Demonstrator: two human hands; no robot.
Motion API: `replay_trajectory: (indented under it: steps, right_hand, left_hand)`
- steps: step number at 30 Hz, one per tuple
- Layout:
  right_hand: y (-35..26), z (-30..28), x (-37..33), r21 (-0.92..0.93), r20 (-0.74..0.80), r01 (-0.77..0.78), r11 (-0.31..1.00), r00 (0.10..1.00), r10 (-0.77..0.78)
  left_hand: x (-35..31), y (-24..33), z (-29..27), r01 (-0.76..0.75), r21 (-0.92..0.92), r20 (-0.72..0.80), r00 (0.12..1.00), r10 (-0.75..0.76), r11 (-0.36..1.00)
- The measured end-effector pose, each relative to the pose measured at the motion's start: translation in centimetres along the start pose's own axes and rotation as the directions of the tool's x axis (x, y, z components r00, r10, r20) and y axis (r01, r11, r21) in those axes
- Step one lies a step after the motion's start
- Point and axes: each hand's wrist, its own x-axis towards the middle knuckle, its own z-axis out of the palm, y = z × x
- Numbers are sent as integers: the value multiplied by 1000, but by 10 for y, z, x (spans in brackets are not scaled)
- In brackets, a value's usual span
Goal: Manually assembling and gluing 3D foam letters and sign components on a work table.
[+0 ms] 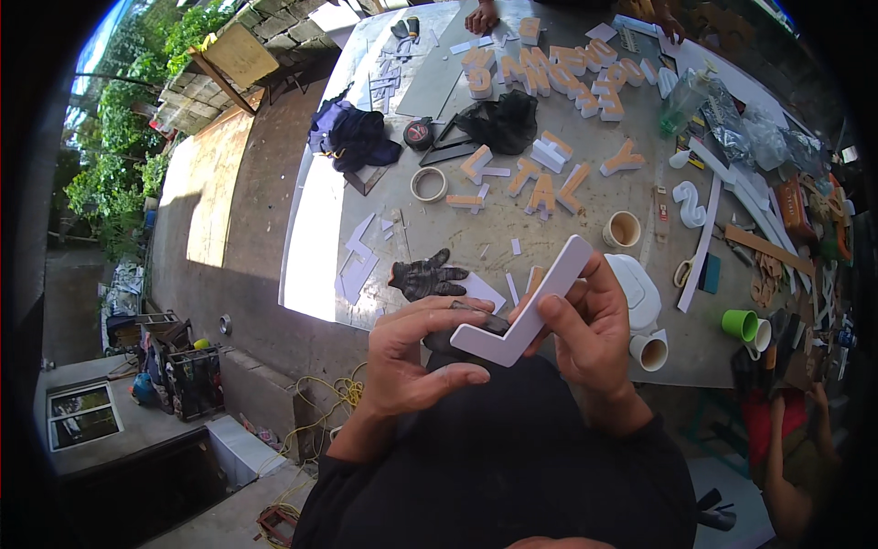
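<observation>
My right hand (594, 339) grips a white L-shaped letter piece (549, 306) by its long arm, thumb on the face and fingers behind. My left hand (407, 352) is at its short end, thumb and fingers curved apart around a dark object (445, 341). That object is partly hidden by the fingers and the letter, so its kind is unclear. Just beyond lie a black work glove (425, 274) and a flat white piece (485, 291). Several orange-and-white letters (572, 188) stand farther back on the table.
The grey table (366, 206) carries a tape roll (428, 184), a tape measure (419, 134), cups (622, 229), a white tub (636, 288) and scissors (682, 273). Another person's hand (482, 16) rests at the far edge. Yellow cord (338, 393) lies left of me.
</observation>
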Motion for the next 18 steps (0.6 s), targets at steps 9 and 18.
replay_trajectory:
  steps: [9,18]
  right_hand:
    - [-4,-10,0,-40,32,-22,999,999,23]
    - [1,-40,12,-202,-141,167,965,970,-197]
  left_hand:
    - [1,10,14,-59,43,-63,996,62,997]
    - [-28,-71,-29,320,308,-456,876,-157,896]
